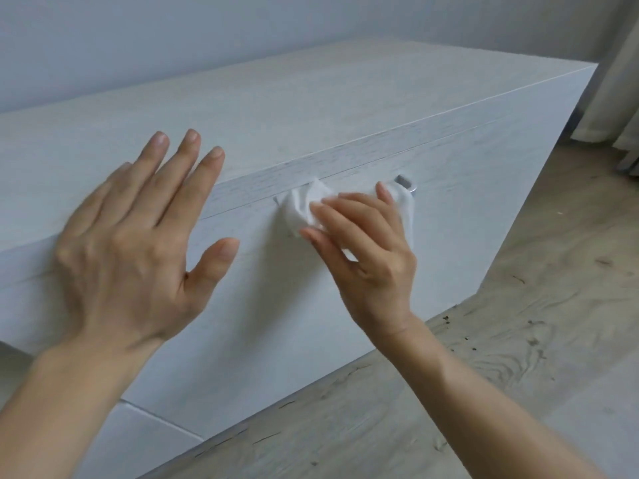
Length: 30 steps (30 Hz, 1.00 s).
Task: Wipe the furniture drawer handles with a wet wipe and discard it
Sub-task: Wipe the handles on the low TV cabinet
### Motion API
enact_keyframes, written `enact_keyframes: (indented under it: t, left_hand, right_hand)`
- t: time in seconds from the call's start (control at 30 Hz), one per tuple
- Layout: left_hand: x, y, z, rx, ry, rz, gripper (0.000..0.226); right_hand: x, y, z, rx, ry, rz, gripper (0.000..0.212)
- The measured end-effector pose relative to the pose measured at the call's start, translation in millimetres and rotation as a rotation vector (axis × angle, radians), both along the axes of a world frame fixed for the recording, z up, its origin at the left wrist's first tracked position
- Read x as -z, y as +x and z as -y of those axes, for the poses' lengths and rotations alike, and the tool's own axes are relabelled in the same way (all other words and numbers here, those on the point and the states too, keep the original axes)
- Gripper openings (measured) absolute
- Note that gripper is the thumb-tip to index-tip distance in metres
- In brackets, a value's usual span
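A white wood-grain drawer unit [311,108] fills the middle of the view. On its top drawer front sits a metal bar handle [405,183], of which only the right end shows. A crumpled white wet wipe [304,209] is draped over the rest of the handle. My right hand [366,257] grips the wipe against the handle, fingers curled round it. My left hand [138,236] hovers with spread, straight fingers by the unit's top front edge, to the left of the handle, and holds nothing.
Pale wood-look floor [501,340] runs along the front and right of the unit. A light curtain [619,81] hangs at the far right. A plain grey wall [173,36] stands behind. A lower drawer front [145,440] shows at the bottom left.
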<state>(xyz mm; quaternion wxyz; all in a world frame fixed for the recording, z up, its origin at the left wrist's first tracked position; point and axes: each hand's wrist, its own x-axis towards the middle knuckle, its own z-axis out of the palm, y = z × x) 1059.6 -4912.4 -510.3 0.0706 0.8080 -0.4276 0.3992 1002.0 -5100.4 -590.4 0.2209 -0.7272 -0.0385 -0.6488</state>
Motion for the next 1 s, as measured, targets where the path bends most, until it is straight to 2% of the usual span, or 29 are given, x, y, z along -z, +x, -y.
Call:
enact_keyframes:
  t: [0.1,0.23,0.4,0.5,0.63,0.77,0.87,1.0]
  left_hand:
    - [-1,-1,-2,0.003,0.014,-0.005,0.066]
    - [-2,0,-1,0.006,0.029,-0.006,0.067]
    - [-3,-2,1,-0.014,0.025,-0.036,0.070]
    - [-2,-2,0,-0.020,0.037,-0.041,0.072]
    - [0,3,0,-0.025,0.039,-0.040,0.073]
    - [0,1,2,-0.030,0.034,-0.037,0.072]
    - [-2,-2,0,-0.016,0.039,-0.018,0.070]
    - [-2,-3,1,-0.028,0.026,0.010,0.069]
  right_hand:
    - [3,-2,10,-0.051,-0.126,0.012,0.010]
    - [8,-18,54,0.001,-0.089,0.035,0.015]
    - [1,-1,27,-0.032,-0.210,0.065,0.016]
    - [2,-5,40,-0.064,-0.282,0.013,0.023]
    - [1,-17,68,0.003,-0.199,-0.025,0.022]
    - [-7,1,18,-0.079,-0.253,-0.012,0.018]
    - [-5,1,16,-0.043,-0.228,0.022,0.017]
    - [2,-9,39,0.063,-0.026,0.037,0.020]
